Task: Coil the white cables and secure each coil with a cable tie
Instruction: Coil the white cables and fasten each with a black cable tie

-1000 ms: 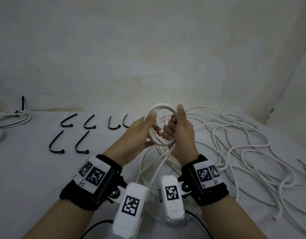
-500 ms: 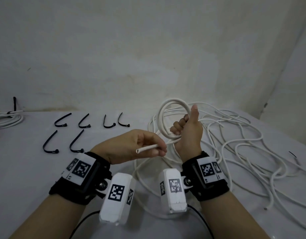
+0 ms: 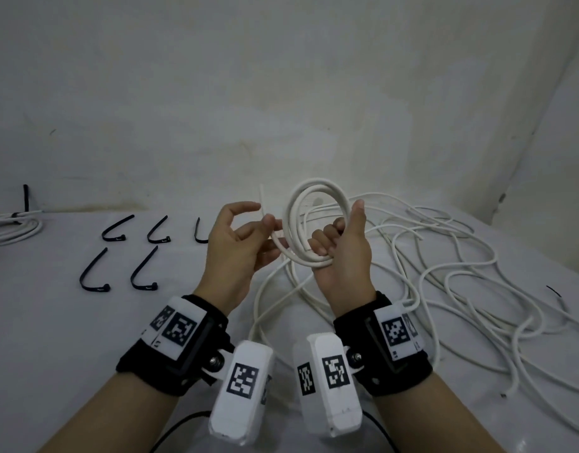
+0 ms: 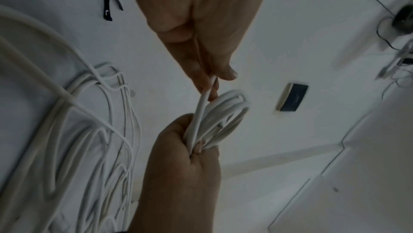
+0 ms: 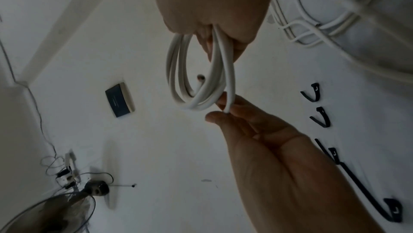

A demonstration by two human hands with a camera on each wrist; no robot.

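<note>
My right hand (image 3: 338, 238) grips a small coil of white cable (image 3: 316, 194) upright above the table, fingers curled round its lower part and thumb raised. My left hand (image 3: 264, 221) pinches the free end of the cable (image 3: 262, 199) just left of the coil, and the tip sticks up past the fingers. The left wrist view shows that pinch (image 4: 211, 82) above the coil (image 4: 230, 111) in the right fist. In the right wrist view the coil (image 5: 178, 71) hangs from the right hand, with the left hand's fingertips (image 5: 220, 113) on the end. Several black cable ties (image 3: 113, 229) lie at the left.
A loose tangle of white cable (image 3: 451, 263) covers the table's right half and runs under my wrists. A tied coil (image 3: 15, 225) lies at the far left edge. The wall stands close behind. A small black scrap (image 3: 553, 291) lies at the right.
My left hand has carried the free end from low in front of the coil up to its left side, so the tip now points upward. The right hand keeps its grip on the coil.
</note>
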